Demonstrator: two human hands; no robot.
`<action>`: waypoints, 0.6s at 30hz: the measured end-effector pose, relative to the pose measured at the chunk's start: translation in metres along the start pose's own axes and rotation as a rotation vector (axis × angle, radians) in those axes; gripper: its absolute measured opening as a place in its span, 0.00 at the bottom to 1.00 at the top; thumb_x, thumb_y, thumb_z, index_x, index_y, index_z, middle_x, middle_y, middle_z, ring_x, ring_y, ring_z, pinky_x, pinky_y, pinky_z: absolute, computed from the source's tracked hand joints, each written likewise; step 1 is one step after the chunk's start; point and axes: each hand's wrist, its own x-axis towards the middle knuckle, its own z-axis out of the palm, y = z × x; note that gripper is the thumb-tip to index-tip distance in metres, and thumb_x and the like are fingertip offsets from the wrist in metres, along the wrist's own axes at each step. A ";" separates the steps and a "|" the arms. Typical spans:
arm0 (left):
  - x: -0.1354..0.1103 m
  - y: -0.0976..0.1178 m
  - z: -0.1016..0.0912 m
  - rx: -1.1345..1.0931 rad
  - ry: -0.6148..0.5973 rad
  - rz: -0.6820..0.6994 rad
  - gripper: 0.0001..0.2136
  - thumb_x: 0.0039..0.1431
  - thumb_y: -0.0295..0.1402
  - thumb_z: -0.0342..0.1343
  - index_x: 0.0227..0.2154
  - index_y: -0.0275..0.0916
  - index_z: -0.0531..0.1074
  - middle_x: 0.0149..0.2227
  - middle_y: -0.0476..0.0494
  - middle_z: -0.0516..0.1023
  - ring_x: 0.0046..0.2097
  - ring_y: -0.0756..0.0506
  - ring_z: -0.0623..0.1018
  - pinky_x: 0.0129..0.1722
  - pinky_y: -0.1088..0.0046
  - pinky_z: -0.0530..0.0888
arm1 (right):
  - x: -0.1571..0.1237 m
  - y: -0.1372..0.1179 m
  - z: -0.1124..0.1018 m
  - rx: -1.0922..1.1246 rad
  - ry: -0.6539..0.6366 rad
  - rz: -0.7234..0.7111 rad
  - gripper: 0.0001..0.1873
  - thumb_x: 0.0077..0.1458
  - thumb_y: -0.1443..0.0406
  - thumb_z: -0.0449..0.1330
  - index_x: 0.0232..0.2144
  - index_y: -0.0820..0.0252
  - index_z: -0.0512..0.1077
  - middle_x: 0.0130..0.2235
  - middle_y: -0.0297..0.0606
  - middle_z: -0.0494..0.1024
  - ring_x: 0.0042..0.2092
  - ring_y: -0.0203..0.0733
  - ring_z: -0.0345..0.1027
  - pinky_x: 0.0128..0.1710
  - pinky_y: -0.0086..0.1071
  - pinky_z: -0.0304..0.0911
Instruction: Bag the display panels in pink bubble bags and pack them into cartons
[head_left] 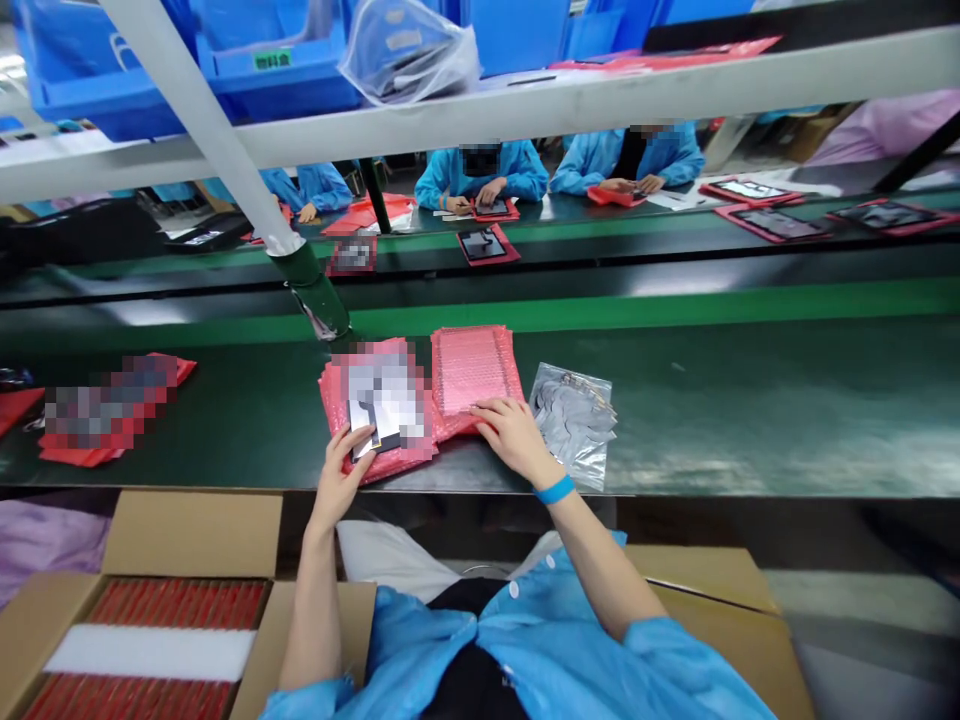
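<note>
Assembly line seen from a head-worn camera. A long, dark green conveyor bench [750,400] crosses the field, beneath a grey steel shelf rail [570,100] with blue plastic bins [270,85] behind it. Co-workers in light blue smocks [480,170] sit along the far side. Beyond the near edge of the bench lie two open brown cardboard cartons; the left carton [187,530] holds rows of flat red packets [176,603] divided by a white foam strip [150,652].

Near the front edge of the bench, a pink bubble-lined pouch [334,400] lies flat, just overlapping a second pink bubble-lined pouch [469,370]. A crumpled silver foil bag [574,425] lies just to the right.

Left hand [341,478]: grip pinched on a thin, dark rectangular slab [366,428], partly blurred, over the first pouch, apparently keeping it steady. Right hand [514,435]: fingers spread, palm down on the second pouch, seemingly pinning it flat. A blue wristband [555,490] circles the right wrist.
</note>
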 end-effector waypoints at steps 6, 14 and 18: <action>-0.013 0.057 0.019 0.077 0.229 0.008 0.18 0.70 0.50 0.63 0.56 0.48 0.79 0.66 0.36 0.79 0.72 0.30 0.72 0.78 0.38 0.56 | 0.027 0.001 -0.038 0.259 0.132 0.020 0.20 0.79 0.58 0.53 0.42 0.56 0.84 0.41 0.41 0.87 0.45 0.48 0.77 0.51 0.42 0.68; 0.005 0.145 0.072 -1.281 -0.436 -0.562 0.44 0.63 0.74 0.50 0.60 0.39 0.78 0.62 0.27 0.82 0.62 0.24 0.82 0.61 0.41 0.79 | -0.039 -0.076 -0.028 0.278 0.467 -0.185 0.17 0.73 0.58 0.57 0.55 0.41 0.83 0.53 0.36 0.88 0.56 0.55 0.78 0.64 0.56 0.62; 0.022 0.143 0.067 -1.329 -0.379 -0.678 0.28 0.66 0.53 0.64 0.57 0.34 0.80 0.54 0.28 0.86 0.58 0.27 0.85 0.62 0.44 0.81 | -0.090 -0.081 0.006 0.300 0.406 -0.178 0.23 0.64 0.58 0.66 0.60 0.34 0.80 0.56 0.36 0.86 0.59 0.59 0.77 0.69 0.63 0.60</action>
